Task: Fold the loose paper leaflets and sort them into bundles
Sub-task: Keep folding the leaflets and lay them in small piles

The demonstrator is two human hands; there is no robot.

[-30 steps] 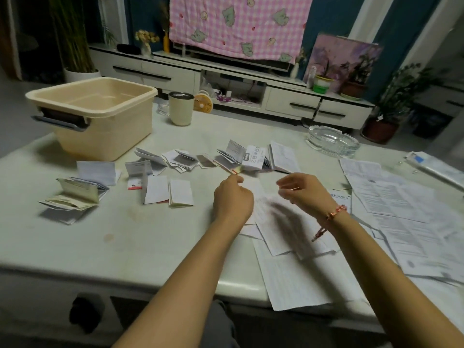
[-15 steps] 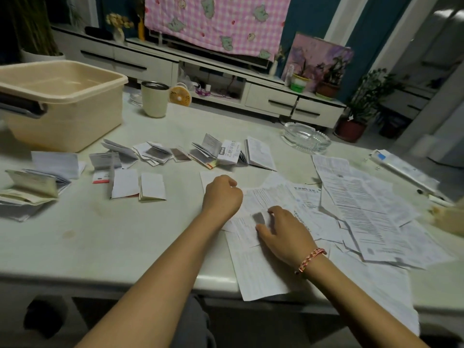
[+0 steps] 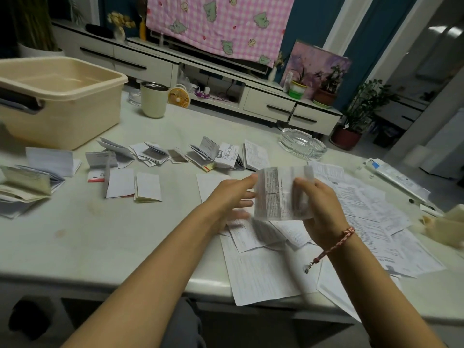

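A printed paper leaflet (image 3: 278, 194) is held up above the table between both hands. My right hand (image 3: 322, 212) grips its right edge, with a red cord bracelet on the wrist. My left hand (image 3: 229, 197) touches its left edge with the fingertips, its lower fingers blurred. Under the hands lies a spread of loose unfolded leaflets (image 3: 364, 222) reaching over the table's front edge. Folded leaflets sit in bundles: one row (image 3: 216, 156) mid-table, two small stacks (image 3: 148, 187) left of centre, and a pile (image 3: 27, 182) at the far left.
A beige plastic tub (image 3: 62, 96) stands at the back left, with a cream cup (image 3: 153, 99) next to it. A glass ashtray (image 3: 302, 144) sits at the back right. A long flat packet (image 3: 396, 179) lies at the right edge of the white table (image 3: 75, 234).
My right hand has lifted a leaflet off the loose spread, and my left hand has come up to meet its left edge. The view has shifted slightly.
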